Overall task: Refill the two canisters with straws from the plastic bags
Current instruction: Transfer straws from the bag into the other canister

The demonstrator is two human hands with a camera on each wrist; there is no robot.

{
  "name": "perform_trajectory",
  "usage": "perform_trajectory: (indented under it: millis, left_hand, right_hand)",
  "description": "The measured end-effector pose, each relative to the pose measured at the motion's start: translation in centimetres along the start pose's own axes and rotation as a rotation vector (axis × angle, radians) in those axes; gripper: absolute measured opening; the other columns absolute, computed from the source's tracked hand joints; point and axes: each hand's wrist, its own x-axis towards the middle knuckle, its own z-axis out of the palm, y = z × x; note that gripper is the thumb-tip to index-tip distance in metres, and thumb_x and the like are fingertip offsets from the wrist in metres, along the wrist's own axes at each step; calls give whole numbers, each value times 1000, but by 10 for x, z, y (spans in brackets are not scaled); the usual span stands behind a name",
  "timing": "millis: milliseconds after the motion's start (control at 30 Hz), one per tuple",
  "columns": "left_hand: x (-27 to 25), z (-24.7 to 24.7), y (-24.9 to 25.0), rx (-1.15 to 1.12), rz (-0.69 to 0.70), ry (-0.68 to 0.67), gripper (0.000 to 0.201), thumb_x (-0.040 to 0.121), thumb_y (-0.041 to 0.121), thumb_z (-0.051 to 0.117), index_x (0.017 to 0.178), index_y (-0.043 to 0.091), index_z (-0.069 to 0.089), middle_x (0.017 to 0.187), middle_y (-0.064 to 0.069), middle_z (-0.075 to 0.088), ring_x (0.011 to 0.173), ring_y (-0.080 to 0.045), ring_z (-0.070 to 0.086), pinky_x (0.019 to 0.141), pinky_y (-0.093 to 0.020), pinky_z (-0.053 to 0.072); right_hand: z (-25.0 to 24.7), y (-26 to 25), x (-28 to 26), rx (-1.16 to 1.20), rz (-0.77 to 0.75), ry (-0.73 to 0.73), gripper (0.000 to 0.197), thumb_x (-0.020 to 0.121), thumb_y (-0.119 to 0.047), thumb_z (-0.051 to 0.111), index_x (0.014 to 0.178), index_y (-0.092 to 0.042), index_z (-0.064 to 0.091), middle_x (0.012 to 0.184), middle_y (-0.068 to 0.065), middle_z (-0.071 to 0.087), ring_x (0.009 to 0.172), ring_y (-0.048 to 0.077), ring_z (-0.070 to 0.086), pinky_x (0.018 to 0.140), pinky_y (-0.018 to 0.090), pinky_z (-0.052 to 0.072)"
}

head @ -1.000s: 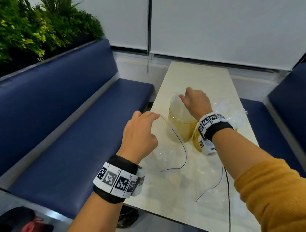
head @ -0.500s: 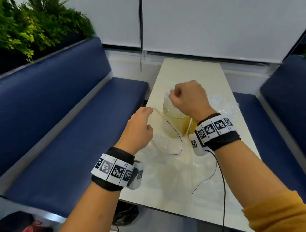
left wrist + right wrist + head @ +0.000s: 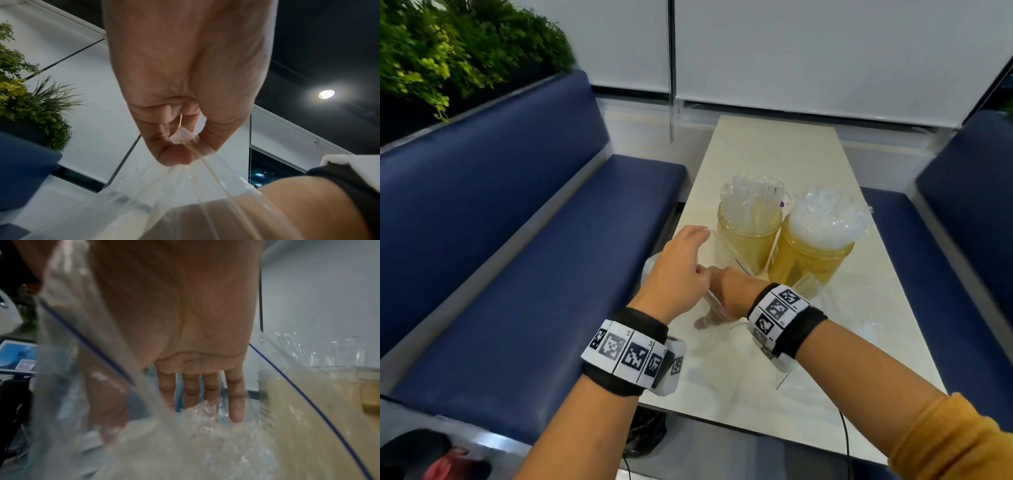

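Note:
Two amber canisters stand side by side on the pale table. The left canister and the right canister each hold a bunch of clear straws. Just in front of them my left hand pinches the top edge of a clear plastic bag and holds it up, as the left wrist view shows. My right hand reaches under the left one into that bag. In the right wrist view its fingers are straight and touch crinkled clear plastic at the bag's bottom.
Blue benches run along both sides of the narrow table. Another flat clear bag lies near the table's front edge. Plants sit above the left bench. A dark bag lies on the floor under the table.
My right hand has left the top of the left canister and come down into the bag. The left hand still holds the bag's edge. Both canisters' straw tops now show.

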Motion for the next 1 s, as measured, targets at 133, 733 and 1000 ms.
perform_trajectory:
  millis: [133,733,1000]
  left_hand:
    - [-1,-2,-4,17,-3,11,59,90,-3,53,146,13,46,152,4,42,136,-13,43,99,-12,28]
    - [-7,6,-8,44,-8,21,73,81,21,78,147,18,45,149,8,43,133,-13,46,109,-26,37]
    - [-7,13,-2,169,-33,119,90,62,55,88,138,29,47,132,16,45,104,-8,55,80,-22,42]
  right_hand:
    - [-1,-1,-4,-105,-45,35,55,93,-39,64,135,-8,46,121,14,60,106,35,61,89,39,51]
    - [-5,17,-1,-68,49,411,35,105,-28,43,138,-20,54,111,11,68,99,28,66,81,36,55]
    - [-69,9,-29,-52,21,508,28,103,-28,48,118,-18,68,104,7,68,94,25,63,79,33,51]
